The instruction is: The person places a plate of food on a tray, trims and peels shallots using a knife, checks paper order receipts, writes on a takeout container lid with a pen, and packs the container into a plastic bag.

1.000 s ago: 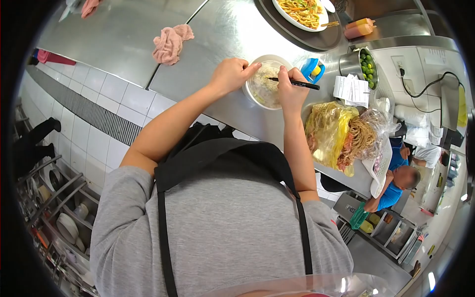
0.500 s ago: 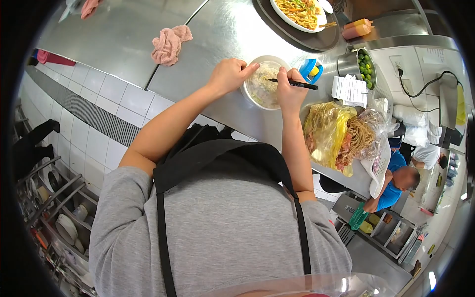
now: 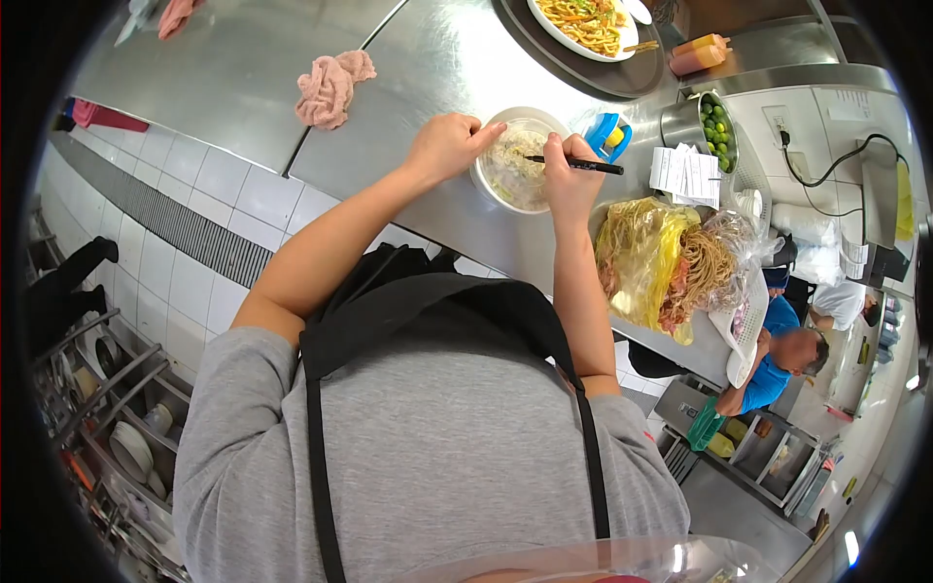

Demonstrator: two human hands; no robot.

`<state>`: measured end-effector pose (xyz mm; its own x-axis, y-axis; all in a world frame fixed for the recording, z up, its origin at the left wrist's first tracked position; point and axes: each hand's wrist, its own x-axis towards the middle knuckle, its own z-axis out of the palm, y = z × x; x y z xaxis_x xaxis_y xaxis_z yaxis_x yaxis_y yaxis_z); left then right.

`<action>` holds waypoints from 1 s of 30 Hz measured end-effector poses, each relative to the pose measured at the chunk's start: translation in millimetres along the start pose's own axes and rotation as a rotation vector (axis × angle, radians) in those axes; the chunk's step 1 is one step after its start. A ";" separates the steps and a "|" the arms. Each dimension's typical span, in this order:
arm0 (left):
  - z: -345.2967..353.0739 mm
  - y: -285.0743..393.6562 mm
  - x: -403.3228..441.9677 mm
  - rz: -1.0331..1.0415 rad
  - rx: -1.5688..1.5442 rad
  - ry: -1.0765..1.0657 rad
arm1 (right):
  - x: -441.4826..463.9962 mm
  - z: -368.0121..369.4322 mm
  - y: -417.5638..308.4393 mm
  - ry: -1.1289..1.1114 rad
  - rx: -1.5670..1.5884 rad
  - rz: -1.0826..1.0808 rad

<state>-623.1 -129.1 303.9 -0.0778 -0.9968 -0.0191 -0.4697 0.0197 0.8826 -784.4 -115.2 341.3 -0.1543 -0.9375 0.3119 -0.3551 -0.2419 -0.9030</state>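
Observation:
A round plastic bowl (image 3: 507,178) with a clear lid and pale food inside stands on the steel table in front of me. My left hand (image 3: 449,148) is closed at its left side, with the thumb pressed on the rim. In my right hand (image 3: 571,185) a black marker (image 3: 595,167) is pinched, its tip at the middle of the lid. Whether there are marks on the lid I cannot tell. Just right of the bowl sits a blue tape dispenser (image 3: 601,132) with a yellow core.
Paper slips (image 3: 686,177), a metal pot of green limes (image 3: 717,131) and plastic bags of noodles (image 3: 661,262) lie to the right. Behind are a brown tray (image 3: 525,37) and a noodle plate (image 3: 550,34). A pink cloth (image 3: 328,92) lies left. Another person (image 3: 777,360) is at far right.
The marker tip has shifted very slightly on the lid. Both hands and the bowl stay in nearly the same place.

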 end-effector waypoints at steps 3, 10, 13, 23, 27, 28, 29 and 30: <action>-0.2 -2.0 1.0 -0.010 0.023 -0.018 | 0.8 0.1 1.4 0.013 -0.015 0.022; -1.5 -0.7 0.2 -0.020 0.035 -0.037 | 1.3 -0.8 1.0 0.032 0.016 0.045; -1.0 -1.6 1.1 -0.018 0.044 -0.038 | 0.8 -3.9 4.7 0.039 -0.009 0.003; 0.3 -2.2 1.5 -0.040 0.014 -0.053 | 0.9 -12.5 11.3 0.031 -0.047 -0.033; -0.9 -1.5 0.8 -0.033 0.041 -0.050 | 2.6 -13.6 16.1 0.059 0.007 -0.031; -1.6 -0.7 0.7 -0.034 0.051 -0.050 | 2.6 -13.5 15.4 0.053 -0.015 -0.056; -1.8 -0.4 0.4 -0.037 0.048 -0.051 | 2.3 -13.6 13.7 0.048 -0.036 -0.080; -1.9 0.0 0.2 -0.039 0.046 -0.051 | 2.1 -13.7 12.6 0.043 -0.058 -0.105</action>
<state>-621.5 -129.4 304.7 -0.1032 -0.9916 -0.0779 -0.5131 -0.0140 0.8582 -801.9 -116.8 334.6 -0.1528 -0.8960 0.4170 -0.4243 -0.3216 -0.8465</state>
